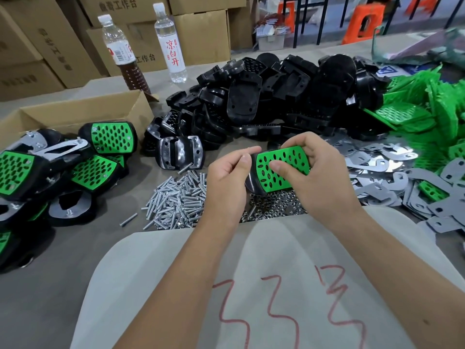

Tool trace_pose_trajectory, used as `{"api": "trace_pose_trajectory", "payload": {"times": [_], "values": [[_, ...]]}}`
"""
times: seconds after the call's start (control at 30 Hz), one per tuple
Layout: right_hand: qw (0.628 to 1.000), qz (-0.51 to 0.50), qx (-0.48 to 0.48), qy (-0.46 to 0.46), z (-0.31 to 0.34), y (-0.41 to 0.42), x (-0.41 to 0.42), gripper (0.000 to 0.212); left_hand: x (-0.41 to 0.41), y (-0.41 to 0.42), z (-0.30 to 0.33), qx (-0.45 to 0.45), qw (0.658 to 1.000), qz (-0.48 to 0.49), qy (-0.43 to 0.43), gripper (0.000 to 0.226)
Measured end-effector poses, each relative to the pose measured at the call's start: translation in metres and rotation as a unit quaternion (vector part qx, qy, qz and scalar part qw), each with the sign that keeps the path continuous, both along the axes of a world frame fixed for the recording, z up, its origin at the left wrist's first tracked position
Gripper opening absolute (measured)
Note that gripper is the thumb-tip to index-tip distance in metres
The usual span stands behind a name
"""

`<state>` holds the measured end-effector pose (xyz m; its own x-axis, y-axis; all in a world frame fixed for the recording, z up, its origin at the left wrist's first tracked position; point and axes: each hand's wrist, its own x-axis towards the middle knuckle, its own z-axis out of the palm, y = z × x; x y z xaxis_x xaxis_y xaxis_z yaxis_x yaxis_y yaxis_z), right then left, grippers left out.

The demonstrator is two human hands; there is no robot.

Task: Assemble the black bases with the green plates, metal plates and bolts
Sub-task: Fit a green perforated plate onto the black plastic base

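— Which step?
— I judge bolting: my right hand [312, 170] grips the base [254, 183] with its green plate [281, 167]; my left hand [226, 172] pinches shut beside it, contents hidden.
— Next?
— Probably a bolt [181, 200] from below my grip.

Two bottles [118, 46], two hands [226, 177].

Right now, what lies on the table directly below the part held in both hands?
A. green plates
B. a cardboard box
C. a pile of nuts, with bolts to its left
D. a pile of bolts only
C: the small nuts lie under the held green plate, and the bolts are heaped to their left.
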<state>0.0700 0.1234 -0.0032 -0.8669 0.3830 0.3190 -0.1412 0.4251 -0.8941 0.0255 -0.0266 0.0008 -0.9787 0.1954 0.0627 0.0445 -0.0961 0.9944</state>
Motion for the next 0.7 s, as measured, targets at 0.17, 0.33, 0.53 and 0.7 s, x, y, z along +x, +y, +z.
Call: {"api": "trace_pose_trajectory", "payload": {"times": [0.17, 0.33, 0.53, 0.7], "values": [[0.997, -0.047, 0.058, -0.002, 0.002, -0.006, -0.002, 0.03, -0.001, -0.001, -0.003, -0.018, 1.0, -0.014, 0.006, 0.033], [0.997, -0.062, 0.047, -0.011, 0.002, -0.011, -0.005, 0.03, 0.0, -0.001, -0.003, -0.047, 0.999, -0.014, 0.011, 0.042], [0.996, -0.077, 0.023, -0.039, 0.001, -0.006, -0.009, 0.046, -0.002, -0.005, -0.002, -0.008, 0.999, 0.014, -0.047, 0.044], [0.999, 0.017, -0.035, -0.029, -0.003, -0.002, -0.008, 0.021, -0.007, -0.008, 0.0, 0.016, 0.995, -0.01, -0.095, 0.043]]}}
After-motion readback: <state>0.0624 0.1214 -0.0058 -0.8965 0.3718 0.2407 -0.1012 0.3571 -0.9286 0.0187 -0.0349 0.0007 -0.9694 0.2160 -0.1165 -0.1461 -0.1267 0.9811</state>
